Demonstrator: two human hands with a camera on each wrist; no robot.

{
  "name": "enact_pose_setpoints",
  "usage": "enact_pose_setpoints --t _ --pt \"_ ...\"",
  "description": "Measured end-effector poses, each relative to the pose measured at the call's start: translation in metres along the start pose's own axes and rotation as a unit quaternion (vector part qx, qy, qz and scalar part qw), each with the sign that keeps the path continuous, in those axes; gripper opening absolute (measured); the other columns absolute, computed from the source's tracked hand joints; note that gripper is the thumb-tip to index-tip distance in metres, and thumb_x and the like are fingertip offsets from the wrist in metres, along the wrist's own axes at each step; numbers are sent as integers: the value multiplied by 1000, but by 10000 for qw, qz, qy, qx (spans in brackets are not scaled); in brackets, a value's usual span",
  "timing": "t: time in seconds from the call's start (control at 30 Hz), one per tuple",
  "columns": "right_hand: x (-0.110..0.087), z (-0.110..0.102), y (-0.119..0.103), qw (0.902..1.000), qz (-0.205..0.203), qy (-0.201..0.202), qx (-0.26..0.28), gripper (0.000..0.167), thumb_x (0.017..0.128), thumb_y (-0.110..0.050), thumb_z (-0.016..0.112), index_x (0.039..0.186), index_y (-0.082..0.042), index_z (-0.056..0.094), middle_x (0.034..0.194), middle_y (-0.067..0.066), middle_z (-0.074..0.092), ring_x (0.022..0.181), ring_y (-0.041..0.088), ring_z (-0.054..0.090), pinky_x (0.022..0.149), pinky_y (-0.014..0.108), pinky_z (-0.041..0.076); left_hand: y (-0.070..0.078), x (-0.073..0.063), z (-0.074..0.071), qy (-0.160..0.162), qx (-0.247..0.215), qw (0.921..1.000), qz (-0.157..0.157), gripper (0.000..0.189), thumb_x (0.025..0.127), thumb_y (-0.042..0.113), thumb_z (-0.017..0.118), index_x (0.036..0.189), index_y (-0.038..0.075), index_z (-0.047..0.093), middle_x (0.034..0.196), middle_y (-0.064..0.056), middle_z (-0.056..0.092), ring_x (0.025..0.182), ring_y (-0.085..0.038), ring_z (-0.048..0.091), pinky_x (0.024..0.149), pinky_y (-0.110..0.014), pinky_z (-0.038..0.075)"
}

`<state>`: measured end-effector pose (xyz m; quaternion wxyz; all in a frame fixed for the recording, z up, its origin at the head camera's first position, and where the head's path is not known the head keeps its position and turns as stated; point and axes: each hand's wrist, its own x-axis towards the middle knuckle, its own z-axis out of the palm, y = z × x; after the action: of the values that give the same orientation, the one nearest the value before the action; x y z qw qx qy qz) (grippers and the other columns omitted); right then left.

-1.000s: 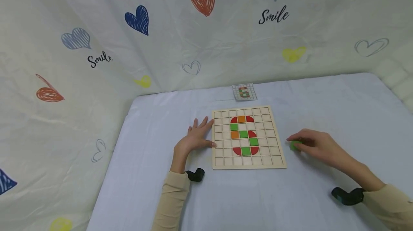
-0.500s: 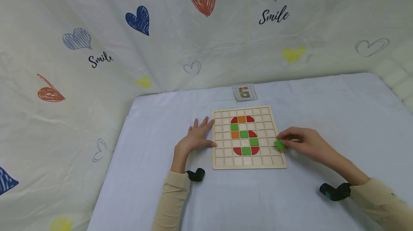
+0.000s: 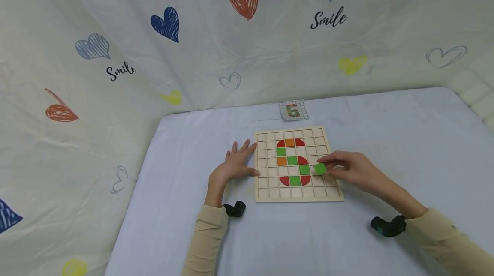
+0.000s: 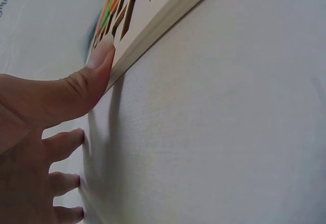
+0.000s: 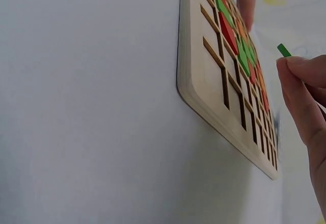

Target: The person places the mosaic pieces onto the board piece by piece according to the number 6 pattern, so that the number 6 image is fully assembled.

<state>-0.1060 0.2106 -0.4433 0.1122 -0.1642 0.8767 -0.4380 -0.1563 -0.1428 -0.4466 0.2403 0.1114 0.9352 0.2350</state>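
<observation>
A wooden grid board (image 3: pixel 266 196) lies on the table, with red, orange and green tiles set in its squares. My left hand (image 3: pixel 233 166) is spread at the board's left edge, thumb and fingertips touching the rim; in the left wrist view the thumb (image 4: pixel 76 91) rests on the frame. Between thumb and finger, my right hand (image 3: pixel 356 171) pinches a green square tile (image 3: pixel 320 169) above the right part of the board. Only the thin edge of that green tile (image 5: pixel 283 50) shows in the right wrist view, held clear of the board.
Behind the board lies a small pattern card (image 3: pixel 293 110) with a coloured figure on a grid. A white cloth (image 3: pixel 405 139) covers the table. A curtain (image 3: pixel 193 66) printed with hearts hangs at the back and left.
The right hand has lifted the green tile from beside the board and carried it leftward over the right-hand squares. The left hand has stayed at the board's edge.
</observation>
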Motion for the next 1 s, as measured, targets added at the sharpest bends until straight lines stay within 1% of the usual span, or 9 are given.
enact_pose_setpoints --t 0.1,0.23,0.33,0.43,0.57,0.63,0.8,0.87,1.0 --pt "5 4 -2 9999 3 10 -111 34 89 -10 79 122 -3 74 109 6 75 92 14 66 80 15 56 0 0 1 -25 -6 10000 -16 95 88 33 82 165 25 27 174 -1 10 159 -40 -9 127 -62 2" --pt "12 10 -8 9999 -91 -3 -73 31 87 -7 81 117 -1 75 102 6 76 84 12 67 75 17 57 0 0 0 -23 -40 10000 -46 95 87 33 82 165 24 27 174 -2 11 159 -40 -8 127 -62 3" --pt "17 15 -11 9998 -162 -16 -75 30 86 -8 82 114 -2 76 100 5 75 82 13 65 73 18 57 1 -1 0 -16 -77 10000 -51 96 87 32 83 165 23 28 174 -3 11 159 -40 -8 127 -62 2" --pt "22 19 -15 9996 -216 -36 -181 28 86 -10 82 112 -4 77 99 3 74 83 13 63 73 18 56 2 -1 -1 -24 -85 10000 -45 96 87 32 83 165 23 27 174 -3 11 159 -40 -8 127 -62 2" --pt "29 26 -18 9991 -319 -54 -291 26 84 -12 84 108 -6 78 97 0 74 84 13 63 74 21 55 2 -1 -2 -31 -89 9999 -42 95 87 31 83 165 23 27 174 -3 11 159 -40 -8 127 -62 2" --pt "32 30 -19 9985 -430 -35 -342 25 83 -11 85 106 -7 78 96 -1 74 85 14 65 76 25 57 2 -1 -2 -24 -85 10000 -41 95 87 31 83 165 23 28 174 -3 11 159 -40 -8 127 -62 2" --pt "41 41 -21 9940 -833 -11 -712 26 82 -10 86 106 -5 78 97 1 75 90 20 68 83 38 61 1 -1 -2 -12 -62 10000 -41 96 87 31 83 165 23 28 174 -3 11 159 -40 -8 127 -62 2" --pt "44 44 -23 9922 -882 -74 -878 26 82 -12 86 106 -5 78 97 1 74 90 20 67 83 38 60 1 -1 -2 -18 -73 10000 -33 96 87 32 82 165 23 27 174 -2 11 159 -40 -8 127 -62 2" --pt "50 50 -27 9909 -977 -201 -905 25 83 -13 85 106 -6 79 96 -1 72 88 19 64 80 35 56 0 0 -2 -45 -49 10000 -18 95 88 33 82 165 25 26 174 -1 10 159 -40 -9 127 -62 3"
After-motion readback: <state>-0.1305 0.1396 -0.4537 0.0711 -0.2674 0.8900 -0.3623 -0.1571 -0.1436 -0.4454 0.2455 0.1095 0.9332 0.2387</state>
